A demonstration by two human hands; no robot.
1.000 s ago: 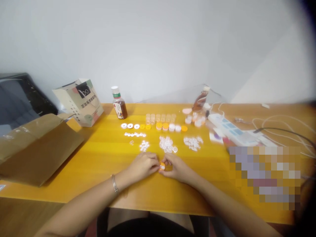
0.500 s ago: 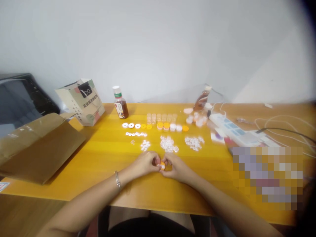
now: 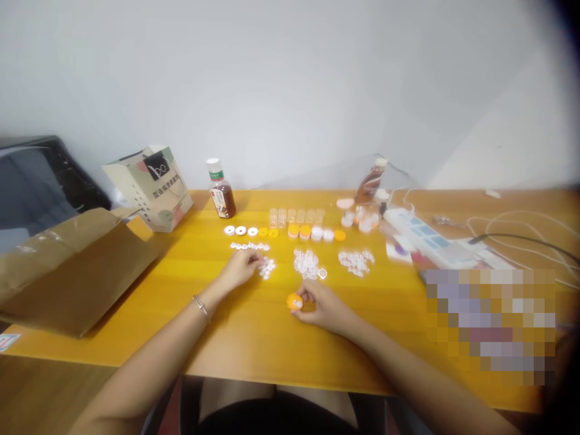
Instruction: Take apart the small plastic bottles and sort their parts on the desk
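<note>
Between thumb and fingers, my right hand point(image 3: 319, 305) holds an orange round cap point(image 3: 294, 301) with small white parts on its face, just above the table. My left hand point(image 3: 242, 266) reaches to the left edge of a small heap of white pieces point(image 3: 267, 268); its fingers are pinched together, and whether a piece is between them is hidden. Behind that hand lies a short row of little white parts point(image 3: 250, 246). A pile of clear-white rings point(image 3: 307, 264) sits beyond my right hand, and a second pile of rings point(image 3: 356, 263) lies to its right.
White and orange caps point(image 3: 274, 232) form a row, with clear small cups point(image 3: 296, 216) behind. A dark drink bottle point(image 3: 222, 190) and a paper bag point(image 3: 151, 190) stand back left. A cardboard box point(image 3: 72, 272) is at left. A power strip point(image 3: 421, 232) and cables lie right.
My left hand has let go of the orange cap and moved left and away from me to the small white heap. My right hand has stayed in place with the cap.
</note>
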